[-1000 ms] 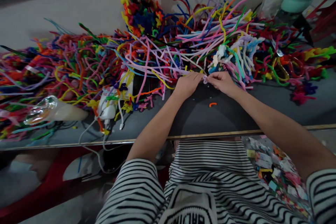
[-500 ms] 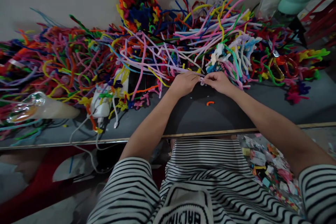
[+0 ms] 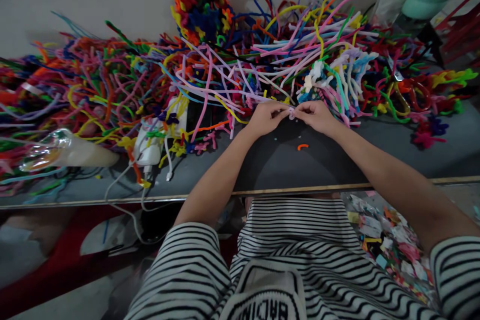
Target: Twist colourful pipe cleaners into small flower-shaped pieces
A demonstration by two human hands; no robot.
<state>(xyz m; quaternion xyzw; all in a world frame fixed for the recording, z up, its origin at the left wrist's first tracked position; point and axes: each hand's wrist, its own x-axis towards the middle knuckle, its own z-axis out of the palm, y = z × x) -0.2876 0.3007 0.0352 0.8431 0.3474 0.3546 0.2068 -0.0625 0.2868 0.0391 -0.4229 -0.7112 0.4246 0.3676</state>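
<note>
Between my two hands is a small, pale lilac pipe cleaner (image 3: 291, 113), bent into a little looped shape. My left hand (image 3: 267, 116) pinches its left side between thumb and forefinger. On the other side my right hand (image 3: 315, 115) grips it with closed fingertips. Both hands are just above the dark grey tabletop (image 3: 270, 165), and the fingertips nearly meet. A short orange pipe cleaner piece (image 3: 303, 147) lies on the table in front of them. Right behind the hands, a bunch of white and pastel pipe cleaners (image 3: 337, 77) rests on the heap.
A long heap of coloured pipe cleaners (image 3: 123, 77) runs along the wall. Scissors with red and yellow handles (image 3: 417, 96) lie at the right. A white power adapter (image 3: 148, 147) with cables and a clear plastic-wrapped roll (image 3: 86, 152) are at the left. Scraps (image 3: 390, 240) cover the floor.
My left hand has turned from lying flat over the lilac piece to pinching its side, and the small loop now shows more between the fingertips. The whole view has shifted slightly.
</note>
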